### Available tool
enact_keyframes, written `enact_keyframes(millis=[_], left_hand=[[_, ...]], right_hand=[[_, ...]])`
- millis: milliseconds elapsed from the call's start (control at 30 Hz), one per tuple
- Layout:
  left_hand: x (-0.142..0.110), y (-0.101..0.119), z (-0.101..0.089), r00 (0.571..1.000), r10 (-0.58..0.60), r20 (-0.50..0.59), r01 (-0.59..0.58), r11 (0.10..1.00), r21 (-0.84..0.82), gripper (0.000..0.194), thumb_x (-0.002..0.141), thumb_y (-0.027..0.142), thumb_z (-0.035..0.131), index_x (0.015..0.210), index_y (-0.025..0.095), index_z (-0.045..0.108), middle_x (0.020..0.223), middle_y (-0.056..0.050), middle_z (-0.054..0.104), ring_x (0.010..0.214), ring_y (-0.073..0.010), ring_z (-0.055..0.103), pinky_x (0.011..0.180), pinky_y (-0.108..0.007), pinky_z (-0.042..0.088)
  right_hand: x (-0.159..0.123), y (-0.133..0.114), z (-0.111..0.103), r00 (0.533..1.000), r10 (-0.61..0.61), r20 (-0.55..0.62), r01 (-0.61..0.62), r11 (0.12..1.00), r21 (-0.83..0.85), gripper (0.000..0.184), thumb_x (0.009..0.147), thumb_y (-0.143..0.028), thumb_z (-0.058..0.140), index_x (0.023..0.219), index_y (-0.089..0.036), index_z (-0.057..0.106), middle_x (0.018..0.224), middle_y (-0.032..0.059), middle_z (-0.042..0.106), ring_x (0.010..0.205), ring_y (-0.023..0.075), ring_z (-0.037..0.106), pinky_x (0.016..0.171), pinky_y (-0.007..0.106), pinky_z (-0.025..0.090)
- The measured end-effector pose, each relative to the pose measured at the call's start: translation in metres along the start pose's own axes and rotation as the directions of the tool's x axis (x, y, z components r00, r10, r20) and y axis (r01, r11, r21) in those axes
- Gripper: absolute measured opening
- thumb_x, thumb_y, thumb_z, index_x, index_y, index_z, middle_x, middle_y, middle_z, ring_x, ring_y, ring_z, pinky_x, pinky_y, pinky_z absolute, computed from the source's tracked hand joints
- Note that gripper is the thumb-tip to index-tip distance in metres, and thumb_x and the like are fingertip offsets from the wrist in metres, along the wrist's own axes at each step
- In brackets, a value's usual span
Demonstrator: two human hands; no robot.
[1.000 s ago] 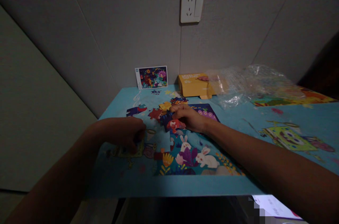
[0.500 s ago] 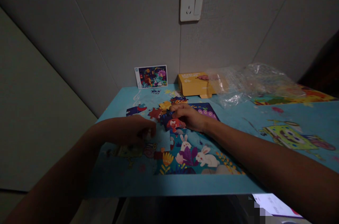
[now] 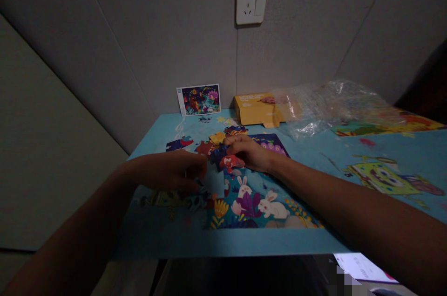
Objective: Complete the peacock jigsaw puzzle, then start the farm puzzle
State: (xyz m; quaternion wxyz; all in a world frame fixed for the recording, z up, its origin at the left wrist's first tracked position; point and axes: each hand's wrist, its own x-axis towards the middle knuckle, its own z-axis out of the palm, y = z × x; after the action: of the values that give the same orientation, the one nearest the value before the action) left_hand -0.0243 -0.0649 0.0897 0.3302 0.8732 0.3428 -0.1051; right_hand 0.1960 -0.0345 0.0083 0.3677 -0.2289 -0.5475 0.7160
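Observation:
A partly joined jigsaw puzzle [image 3: 258,205] with white rabbits and flowers lies on the blue cartoon-print table cover [image 3: 314,151]. My left hand [image 3: 174,172] is closed, its fingers pinching a small puzzle piece at the puzzle's left edge. My right hand [image 3: 249,151] lies curled on the puzzle's upper part, fingertips pressing on a red and dark piece [image 3: 228,161]. Several loose pieces [image 3: 213,140] lie just beyond both hands.
A reference picture card [image 3: 199,99] leans on the wall. Beside it stand a yellow box [image 3: 256,108] and a crumpled clear plastic bag [image 3: 331,107]. A wall socket [image 3: 251,0] is above. The table's near edge runs below the puzzle.
My left hand has slid to the right, from the table's left part up to the puzzle's left edge. My right hand has stayed nearly in place.

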Motion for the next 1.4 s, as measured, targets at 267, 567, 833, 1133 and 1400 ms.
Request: enact_keyframes(millis=[267,567,833,1133,1400], left_hand=[[0.001,-0.005,0.003,0.983,-0.087,0.164,0.112,0.982,-0.151,0.015,0.083,0.024,0.058,0.096,0.019,0.061,0.076,0.0,0.064,0.065,-0.0139,0.064,0.057,-0.02,0.046],[0.002,0.0,0.005,0.942,-0.218,0.255,0.236,0.971,-0.043,0.015,0.078,0.03,0.06,0.073,0.017,0.055,0.064,0.0,0.062,0.054,-0.0155,0.061,0.046,-0.021,0.043],[0.006,-0.001,0.009,0.921,-0.291,0.259,0.297,0.955,0.015,0.015,0.075,0.032,0.061,0.075,0.017,0.058,0.058,-0.001,0.062,0.047,-0.0155,0.058,0.041,-0.021,0.04],[0.005,-0.001,0.005,0.968,-0.112,0.227,0.11,0.994,0.024,0.014,0.078,0.03,0.062,0.075,0.017,0.058,0.07,-0.001,0.063,0.059,-0.0139,0.059,0.052,-0.021,0.043],[-0.006,0.01,-0.001,0.962,-0.041,0.27,0.116,0.956,-0.268,0.036,0.087,0.027,0.052,0.123,0.023,0.051,0.063,0.003,0.058,0.047,-0.0126,0.054,0.044,-0.02,0.042]], right_hand=[[-0.001,0.0,0.0,1.0,0.0,0.022,0.0,1.0,0.012,0.025,0.06,-0.019,0.061,0.051,-0.02,0.037,0.037,-0.0086,0.039,0.028,0.0043,0.03,0.029,0.017,0.019],[0.0,0.0,0.0,1.0,0.004,0.004,-0.004,1.0,-0.005,0.023,0.059,-0.02,0.061,0.05,-0.019,0.039,0.036,-0.0085,0.04,0.027,0.0045,0.03,0.029,0.017,0.02],[0.0,0.0,-0.001,1.0,0.016,0.004,-0.016,1.0,0.009,0.023,0.059,-0.019,0.061,0.052,-0.02,0.039,0.038,-0.0089,0.041,0.028,0.0044,0.03,0.028,0.018,0.019],[-0.001,-0.001,-0.001,1.0,0.028,0.002,-0.028,1.0,0.006,0.022,0.058,-0.021,0.062,0.054,-0.02,0.04,0.037,-0.0088,0.043,0.027,0.0049,0.03,0.028,0.018,0.02],[-0.001,-0.001,0.0,1.0,0.027,-0.006,-0.027,1.0,0.011,0.023,0.057,-0.021,0.062,0.053,-0.02,0.039,0.037,-0.0093,0.042,0.026,0.0051,0.03,0.028,0.018,0.02]])
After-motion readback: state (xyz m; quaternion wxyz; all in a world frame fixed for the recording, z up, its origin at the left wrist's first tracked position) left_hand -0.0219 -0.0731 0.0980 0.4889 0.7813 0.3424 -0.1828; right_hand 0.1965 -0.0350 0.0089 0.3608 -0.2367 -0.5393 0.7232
